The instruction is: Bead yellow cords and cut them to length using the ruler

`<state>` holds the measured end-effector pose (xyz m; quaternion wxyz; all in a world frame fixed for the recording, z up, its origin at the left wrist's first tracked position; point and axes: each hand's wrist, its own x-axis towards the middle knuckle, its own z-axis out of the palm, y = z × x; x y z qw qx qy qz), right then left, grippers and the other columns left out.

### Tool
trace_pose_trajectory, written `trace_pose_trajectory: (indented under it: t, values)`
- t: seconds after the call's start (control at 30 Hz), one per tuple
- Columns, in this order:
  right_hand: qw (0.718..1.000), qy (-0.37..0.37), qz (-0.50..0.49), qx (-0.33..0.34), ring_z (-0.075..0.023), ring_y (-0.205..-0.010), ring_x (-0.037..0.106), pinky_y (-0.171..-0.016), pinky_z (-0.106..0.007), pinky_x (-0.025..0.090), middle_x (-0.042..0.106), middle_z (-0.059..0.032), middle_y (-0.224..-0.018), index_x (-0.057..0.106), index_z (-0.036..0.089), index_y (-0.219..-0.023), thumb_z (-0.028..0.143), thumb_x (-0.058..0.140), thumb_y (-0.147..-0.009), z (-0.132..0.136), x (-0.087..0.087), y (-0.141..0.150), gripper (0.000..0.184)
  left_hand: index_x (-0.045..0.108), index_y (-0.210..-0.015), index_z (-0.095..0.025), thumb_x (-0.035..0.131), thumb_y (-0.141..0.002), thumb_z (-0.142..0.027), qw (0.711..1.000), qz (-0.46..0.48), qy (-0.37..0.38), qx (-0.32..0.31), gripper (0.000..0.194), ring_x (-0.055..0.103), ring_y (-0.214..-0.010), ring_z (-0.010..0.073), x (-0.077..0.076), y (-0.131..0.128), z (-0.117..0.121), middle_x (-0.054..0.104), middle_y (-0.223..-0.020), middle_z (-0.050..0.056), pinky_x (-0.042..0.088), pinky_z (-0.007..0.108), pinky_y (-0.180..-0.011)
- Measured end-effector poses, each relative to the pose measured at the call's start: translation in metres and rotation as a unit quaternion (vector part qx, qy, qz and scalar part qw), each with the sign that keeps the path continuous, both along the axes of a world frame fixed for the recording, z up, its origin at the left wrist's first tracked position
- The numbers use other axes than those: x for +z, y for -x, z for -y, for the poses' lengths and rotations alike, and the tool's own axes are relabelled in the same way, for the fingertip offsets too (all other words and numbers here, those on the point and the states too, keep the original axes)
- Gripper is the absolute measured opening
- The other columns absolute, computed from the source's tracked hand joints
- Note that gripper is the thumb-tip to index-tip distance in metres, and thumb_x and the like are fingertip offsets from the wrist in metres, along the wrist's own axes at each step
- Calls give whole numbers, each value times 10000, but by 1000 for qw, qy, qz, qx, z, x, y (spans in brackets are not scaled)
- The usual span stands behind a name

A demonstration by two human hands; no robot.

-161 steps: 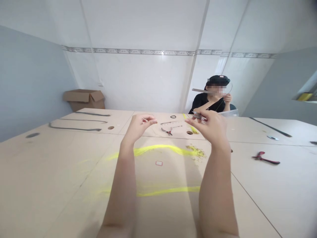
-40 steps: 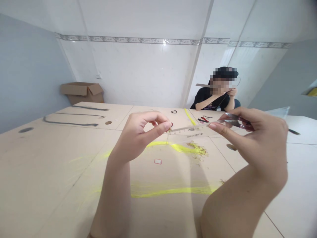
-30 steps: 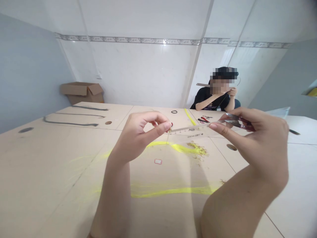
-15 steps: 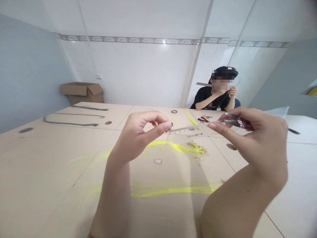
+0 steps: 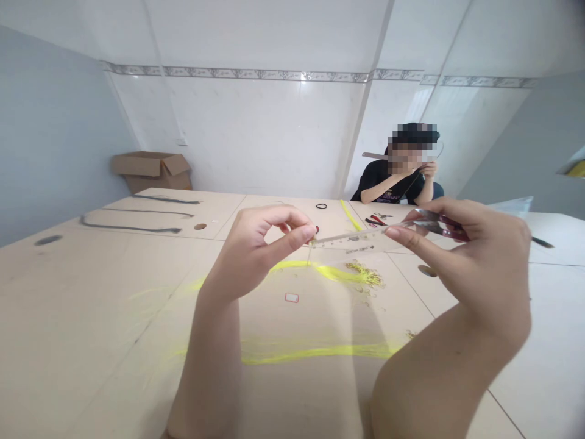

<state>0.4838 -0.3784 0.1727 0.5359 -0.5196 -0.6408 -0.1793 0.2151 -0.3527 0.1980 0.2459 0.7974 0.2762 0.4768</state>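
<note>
My left hand point(image 5: 260, 244) is raised over the table with thumb and forefinger pinched on the end of a thin yellow strand point(image 5: 309, 255) that hangs down. My right hand point(image 5: 466, 256) is closed on a clear plastic ruler point(image 5: 351, 239) and on a tool with red handles point(image 5: 445, 228). The ruler stretches level from the right fingers to the left fingertips. Below the hands, bundles of yellow strands point(image 5: 320, 352) lie on the beige table point(image 5: 91, 305), one point(image 5: 329, 270) ending in a tangle.
A person in black point(image 5: 393, 180) sits at the far side, hands raised. Dark cables point(image 5: 130, 228), a black ring point(image 5: 321, 206), red-handled pliers point(image 5: 377, 221), a small red-edged tag point(image 5: 291, 297) and a cardboard box point(image 5: 153, 171) are around.
Since 5.4 s ago both hands came nearer the camera and the ruler now spans between them. Over the last second nothing has visibly moved.
</note>
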Motion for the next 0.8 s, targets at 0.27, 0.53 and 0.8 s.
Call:
trace_pose_trajectory:
  t: [0.27, 0.53, 0.8]
  values:
    - [1000, 2, 3, -8, -164, -667, 592, -684, -364, 467, 651, 5, -700, 724, 195, -820, 592, 799, -766, 0, -1, 0, 408, 682, -758, -195, 640, -955, -291, 1000, 0, 5, -4, 223, 622, -771, 98, 0, 0, 0, 694, -776, -21, 476, 211, -709]
    - [999, 38, -10, -9, -206, -689, 610, -604, -354, 505, 651, -33, -738, 711, 223, -851, 585, 763, -808, 3, 0, 2, 368, 682, -757, -192, 640, -954, -304, 1000, -2, 1, -3, 231, 630, -774, 109, 0, 0, 0, 703, -779, -10, 481, 224, -708]
    - [998, 54, -25, -9, -232, -705, 606, -521, -360, 511, 622, -37, -726, 692, 247, -844, 573, 762, -808, 5, 0, 4, 336, 689, -760, -196, 639, -946, -335, 1000, -6, 13, 11, 238, 643, -780, 142, 0, 0, 1, 720, -798, 14, 493, 265, -714]
